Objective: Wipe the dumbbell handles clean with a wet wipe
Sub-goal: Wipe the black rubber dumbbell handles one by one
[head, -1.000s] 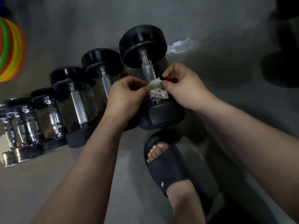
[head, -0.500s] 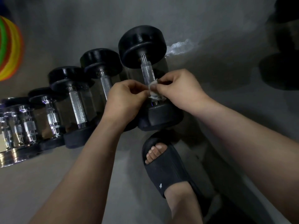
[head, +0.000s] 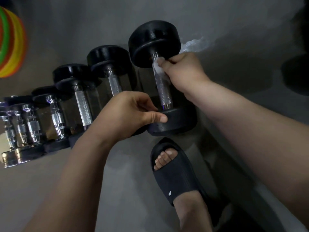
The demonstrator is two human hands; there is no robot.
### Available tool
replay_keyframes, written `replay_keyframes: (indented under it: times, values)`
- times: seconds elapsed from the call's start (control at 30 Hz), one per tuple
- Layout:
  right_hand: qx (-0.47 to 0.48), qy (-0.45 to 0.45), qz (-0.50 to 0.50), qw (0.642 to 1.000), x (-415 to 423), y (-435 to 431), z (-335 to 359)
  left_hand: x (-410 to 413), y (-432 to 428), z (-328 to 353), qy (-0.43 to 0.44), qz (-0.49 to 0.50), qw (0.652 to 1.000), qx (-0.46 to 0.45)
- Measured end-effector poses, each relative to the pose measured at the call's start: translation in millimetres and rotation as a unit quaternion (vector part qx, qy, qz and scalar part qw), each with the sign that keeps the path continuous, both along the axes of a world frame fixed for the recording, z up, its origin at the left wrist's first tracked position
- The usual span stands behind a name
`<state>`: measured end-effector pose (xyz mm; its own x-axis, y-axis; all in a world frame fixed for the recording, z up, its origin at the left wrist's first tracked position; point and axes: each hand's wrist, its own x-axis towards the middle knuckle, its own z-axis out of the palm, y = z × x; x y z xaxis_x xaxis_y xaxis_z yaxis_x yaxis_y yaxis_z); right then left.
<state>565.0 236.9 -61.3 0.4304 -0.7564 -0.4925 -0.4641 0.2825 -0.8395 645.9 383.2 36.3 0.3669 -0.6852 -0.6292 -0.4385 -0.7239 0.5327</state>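
Black rubber and knurled steel make up the large round-headed dumbbell [head: 154, 41] at the right end of a row lying on the grey floor [head: 125, 181]. Three more black-headed dumbbells [head: 108, 56] lie to its left, then blurred chrome dumbbells [head: 31, 124], too smeared to count. The right hand [head: 182, 72] has its grip clamped on one crumpled white wet wipe [head: 157, 66], wrapped round the far end of the handle [head: 163, 91]. The left hand [head: 127, 118] has its grip pinched on the near head, thumb on its rim. One foot in a black slide sandal [head: 177, 185] stands near. A red, green and yellow striped round thing [head: 11, 44] sits far left.
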Motion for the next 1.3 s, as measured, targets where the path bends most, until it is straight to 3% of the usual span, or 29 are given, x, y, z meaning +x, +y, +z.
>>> replay_keyframes:
  times: [0.13,0.33,0.6,0.7,0.83,0.97,1.07,1.2,1.3]
  values:
    - [0.032,0.010,0.073,0.997,-25.2,11.2,-0.9,3.4,-4.4,-1.1,-0.005,-0.011,1.000,0.010]
    - [0.035,0.020,-0.027,0.999,17.7,-2.3,1.4,6.2,-8.9,-1.5,-0.019,-0.035,0.999,0.027]
    - [-0.010,0.054,-0.012,0.998,25.1,5.6,6.3,5.0,-6.9,-1.5,-0.028,-0.039,0.999,0.019]
    - [0.056,-0.007,-0.038,0.998,19.4,-3.0,5.2,5.3,-5.1,-1.6,-0.023,-0.032,0.999,0.014]
    - [0.134,-0.090,0.012,0.987,1.2,-2.1,11.1,5.3,-3.8,-3.8,-0.020,-0.029,0.999,0.014]
    - [0.233,-0.130,-0.055,0.962,0.4,-8.0,10.5,6.4,-3.5,-4.4,-0.010,-0.022,1.000,0.013]
    - [0.163,-0.098,-0.051,0.980,3.5,-3.0,-3.1,6.2,-4.0,-3.7,-0.007,-0.021,1.000,0.016]
    - [0.137,-0.075,-0.081,0.984,11.1,2.7,-5.9,6.5,-3.3,-4.5,-0.008,-0.025,1.000,0.013]
    - [0.016,0.001,-0.065,0.998,22.3,2.5,0.2,6.6,-3.3,-5.1,-0.008,-0.018,1.000,0.011]
